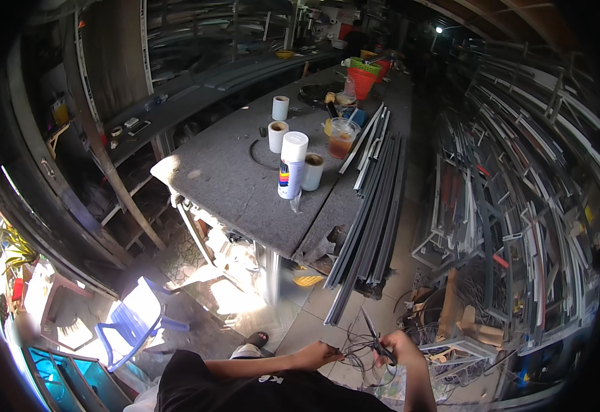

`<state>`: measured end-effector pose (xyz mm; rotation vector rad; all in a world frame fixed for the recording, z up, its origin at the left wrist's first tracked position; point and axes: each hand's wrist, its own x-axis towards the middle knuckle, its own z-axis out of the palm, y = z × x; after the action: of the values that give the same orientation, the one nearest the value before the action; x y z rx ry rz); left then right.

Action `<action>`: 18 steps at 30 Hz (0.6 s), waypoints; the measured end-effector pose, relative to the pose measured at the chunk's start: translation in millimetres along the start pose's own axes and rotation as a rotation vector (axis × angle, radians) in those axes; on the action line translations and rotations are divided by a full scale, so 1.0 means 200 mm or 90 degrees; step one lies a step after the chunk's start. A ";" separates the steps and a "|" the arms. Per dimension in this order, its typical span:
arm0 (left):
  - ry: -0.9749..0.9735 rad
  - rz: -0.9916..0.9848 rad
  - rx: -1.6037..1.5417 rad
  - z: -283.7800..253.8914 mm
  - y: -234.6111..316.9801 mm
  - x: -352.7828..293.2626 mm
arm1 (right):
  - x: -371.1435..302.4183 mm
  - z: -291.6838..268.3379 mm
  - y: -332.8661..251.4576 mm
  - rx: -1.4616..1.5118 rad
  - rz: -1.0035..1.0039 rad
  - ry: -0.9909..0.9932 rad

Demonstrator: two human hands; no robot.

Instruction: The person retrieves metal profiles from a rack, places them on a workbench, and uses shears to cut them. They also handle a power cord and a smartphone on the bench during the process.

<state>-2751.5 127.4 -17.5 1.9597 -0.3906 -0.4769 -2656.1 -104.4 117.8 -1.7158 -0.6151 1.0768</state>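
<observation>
My left hand [318,354] is closed in a pinch on the end of a thin black cord or strip. The black cord [357,351] hangs in loose loops between my two hands. In my right hand [401,346] is what looks like a pair of scissors [369,323], its long narrow blades pointing up and away from me. Both hands are low in front of my body, just past the near end of the long table [224,199]. Grey metal profiles [365,233] lie along the table's right edge, their near ends sticking out toward my hands.
On the table stand a white spray can [292,168], several tape rolls [313,172], a plastic cup with brown drink [342,141] and a red basket [361,84]. Racks of long profiles [520,206] line the right. A blue plastic chair [134,319] stands left.
</observation>
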 end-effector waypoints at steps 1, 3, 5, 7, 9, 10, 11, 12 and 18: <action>-0.017 -0.013 0.008 0.00 -0.01 0.00 | -0.01 0.01 0.01 -0.023 -0.021 0.004; -0.015 0.013 0.017 0.02 -0.02 0.01 | -0.02 0.03 0.04 -0.079 -0.085 0.014; -0.018 0.028 0.016 0.03 -0.04 0.01 | -0.04 0.05 0.08 0.130 0.004 0.034; -0.022 0.031 0.006 0.05 -0.06 0.01 | -0.05 0.07 0.12 0.184 0.011 0.046; -0.028 0.029 0.005 0.07 -0.08 0.01 | -0.07 0.09 0.16 0.095 -0.042 0.053; -0.030 0.026 0.005 0.08 -0.08 0.00 | -0.07 0.10 0.18 0.151 -0.027 0.065; -0.031 0.024 0.006 0.08 -0.08 0.00 | -0.08 0.12 0.19 0.208 -0.012 0.077; -0.031 0.022 0.007 0.09 -0.08 0.00 | -0.08 0.13 0.21 0.266 0.007 0.090; -0.046 -0.008 0.014 0.12 -0.06 -0.03 | -0.12 0.18 0.26 0.186 -0.079 0.114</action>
<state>-2766.7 116.8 -36.5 1.9710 -0.4314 -0.5548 -2703.0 -126.8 73.8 -1.4792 -0.4218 0.8671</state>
